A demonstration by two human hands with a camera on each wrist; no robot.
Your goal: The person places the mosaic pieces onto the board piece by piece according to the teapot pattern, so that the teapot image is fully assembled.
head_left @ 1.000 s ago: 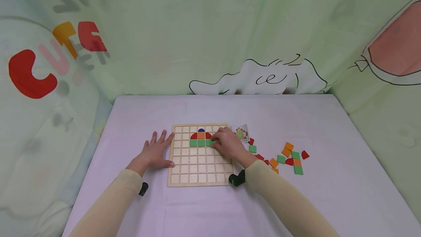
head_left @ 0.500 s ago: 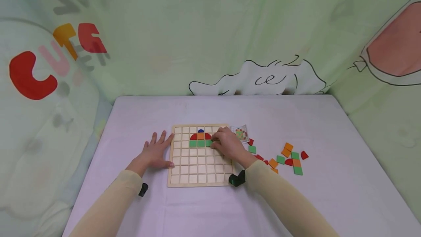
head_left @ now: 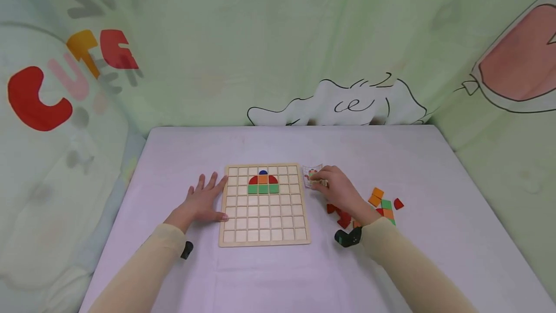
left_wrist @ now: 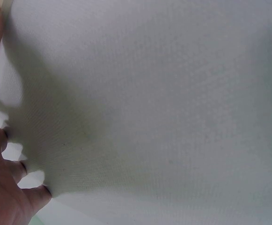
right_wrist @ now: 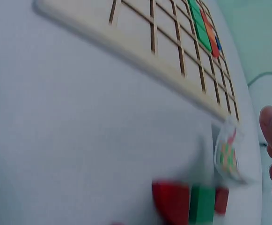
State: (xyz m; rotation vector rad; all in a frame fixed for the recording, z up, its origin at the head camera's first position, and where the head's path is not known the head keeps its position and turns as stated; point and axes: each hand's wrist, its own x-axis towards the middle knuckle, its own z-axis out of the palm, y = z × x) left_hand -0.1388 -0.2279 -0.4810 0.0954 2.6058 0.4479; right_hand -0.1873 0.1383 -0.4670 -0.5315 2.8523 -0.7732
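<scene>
A wooden grid board (head_left: pixel 264 219) lies on the table, its near end also showing in the right wrist view. Set in it are a blue piece (head_left: pixel 263 172), an orange square (head_left: pixel 262 179) between two red quarter-round pieces (head_left: pixel 272 179), and a row of green squares (head_left: pixel 263 189). My left hand (head_left: pixel 203 204) rests with spread fingers at the board's left edge, thumb and index finger on the frame. My right hand (head_left: pixel 340 190) hovers over the pattern card (head_left: pixel 306 170), partly covering it. Its fingers are loosely bent, with nothing visible between them in the right wrist view.
Loose red pieces (head_left: pixel 344 219) lie below my right hand, partly hidden by it. Farther right are orange squares (head_left: pixel 376 196), a green square (head_left: pixel 386 204) and a red quarter-round piece (head_left: pixel 398 204). A printed cloth (head_left: pixel 217 62) hangs behind the table.
My right hand has left the right-hand green square on the board and moved right, over the card and the near loose pieces. The left hand holds its place.
</scene>
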